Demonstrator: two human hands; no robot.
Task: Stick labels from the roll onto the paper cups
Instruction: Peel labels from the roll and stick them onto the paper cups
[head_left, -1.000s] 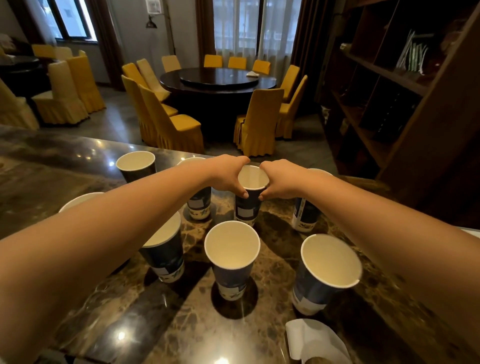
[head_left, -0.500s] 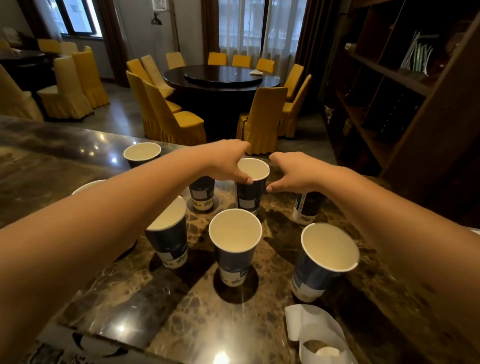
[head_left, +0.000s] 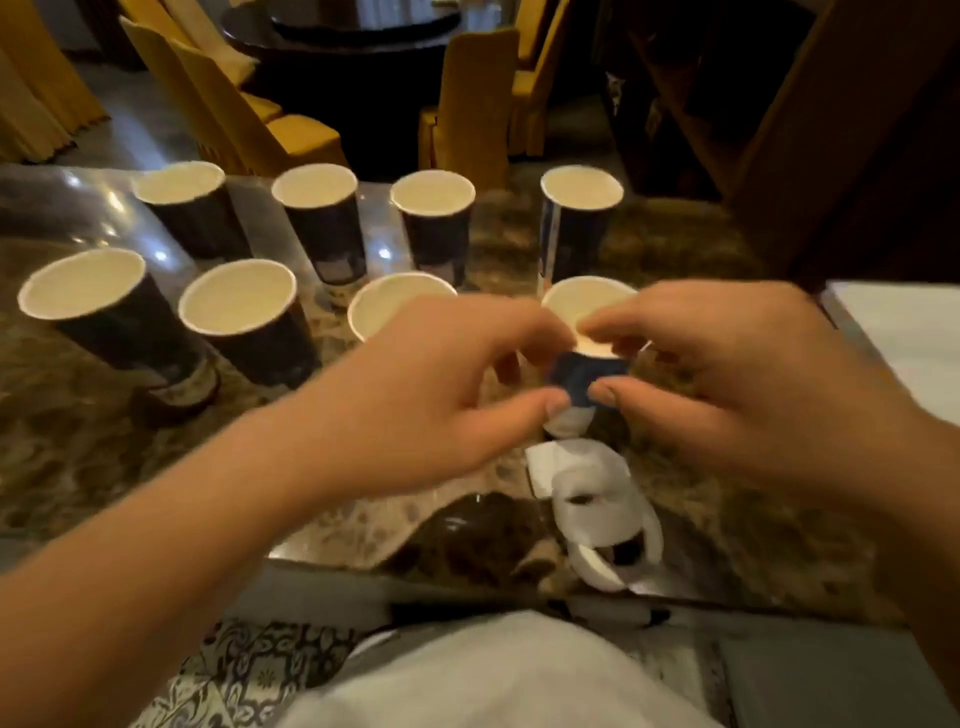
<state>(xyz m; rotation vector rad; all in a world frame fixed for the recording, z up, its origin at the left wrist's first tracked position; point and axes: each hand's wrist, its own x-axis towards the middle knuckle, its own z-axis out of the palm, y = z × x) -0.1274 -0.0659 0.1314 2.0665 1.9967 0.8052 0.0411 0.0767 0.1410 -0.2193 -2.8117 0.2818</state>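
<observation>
The paper cup (head_left: 584, 364) stood near the counter's (head_left: 156, 467) front edge, just behind the label roll (head_left: 592, 499). My hands had come back from the far row to it, so I judged its label came next. My left hand (head_left: 441, 395) and right hand (head_left: 727, 374) pinched its sides, fingers half curled.

Two bare forearms, no sleeves in view, no watch, bracelet or rings visible. Left hand (head_left: 436, 395) enters from 8 o'clock, right hand (head_left: 737, 374) from 4 o'clock. Nails short and unpainted as far as the motion blur allows. Pale grey-white cloth garment (head_left: 498, 675) at 6 o'clock covers the torso or lap, smooth, no print or buttons visible. Edges of both arms soft with blur, so finer detail is unreadable.
</observation>
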